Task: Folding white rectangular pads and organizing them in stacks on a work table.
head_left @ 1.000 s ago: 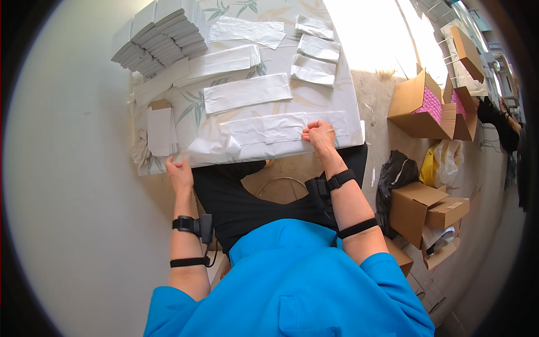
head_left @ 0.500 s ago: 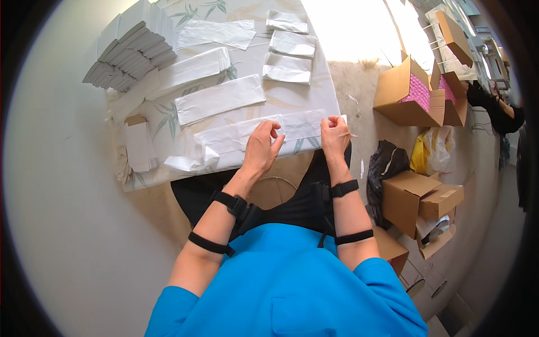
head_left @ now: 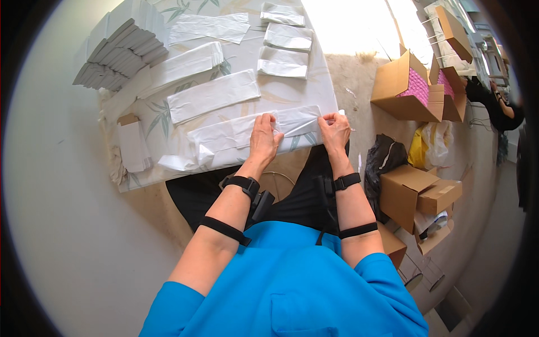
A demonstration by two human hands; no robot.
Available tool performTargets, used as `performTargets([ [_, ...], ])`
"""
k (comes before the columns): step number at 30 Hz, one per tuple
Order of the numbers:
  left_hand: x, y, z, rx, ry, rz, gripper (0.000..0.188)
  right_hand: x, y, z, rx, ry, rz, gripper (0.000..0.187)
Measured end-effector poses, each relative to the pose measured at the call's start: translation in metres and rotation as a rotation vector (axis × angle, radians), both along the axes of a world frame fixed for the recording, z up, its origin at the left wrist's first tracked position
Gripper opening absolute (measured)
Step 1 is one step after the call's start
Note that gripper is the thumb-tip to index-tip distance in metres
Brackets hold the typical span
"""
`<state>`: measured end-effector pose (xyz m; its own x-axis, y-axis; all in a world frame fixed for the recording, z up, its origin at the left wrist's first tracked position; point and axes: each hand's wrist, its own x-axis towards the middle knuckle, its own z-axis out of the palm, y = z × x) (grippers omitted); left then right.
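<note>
A long strip of thin, see-through white sheet point(head_left: 297, 119), creased and folded, lies along the table's near edge. My right hand point(head_left: 334, 133) pinches its right end, and a small white bit shows by the fingertips. My left hand point(head_left: 264, 139) has its fingers bent over the strip's middle, thumb toward the right; what lies under the fingertips is partly hidden. Creases run through the sheet between both hands. To the left the strip continues to a crumpled white end point(head_left: 182, 161). Just beyond lies a flat folded white bundle point(head_left: 214, 96).
More white bundles point(head_left: 283, 62) lie on the leaf-patterned table cover point(head_left: 233, 56). A tall stack of folded white pieces point(head_left: 126, 42) stands far left, with a small white box point(head_left: 133, 145) nearer. Cardboard boxes point(head_left: 401, 194) and a black bag point(head_left: 384, 163) sit on the floor to the right.
My left hand has come down onto the strip and its fingers now bend over it. The right end of the sheet has gathered into creases at my right hand's pinch.
</note>
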<state>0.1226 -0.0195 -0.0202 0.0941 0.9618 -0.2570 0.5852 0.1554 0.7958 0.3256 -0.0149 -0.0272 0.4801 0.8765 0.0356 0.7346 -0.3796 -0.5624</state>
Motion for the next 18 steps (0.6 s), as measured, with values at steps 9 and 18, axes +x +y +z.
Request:
performTargets([
  [9, -0.001, 0.001, 0.001, -0.022, 0.035, 0.011, 0.047, -0.007, 0.003, 0.026, -0.159, 0.921, -0.275, 0.039],
  [18, -0.019, 0.001, -0.005, -0.022, -0.001, -0.002, 0.045, -0.061, -0.011, 0.052, 0.180, 0.386, 0.162, 0.021],
])
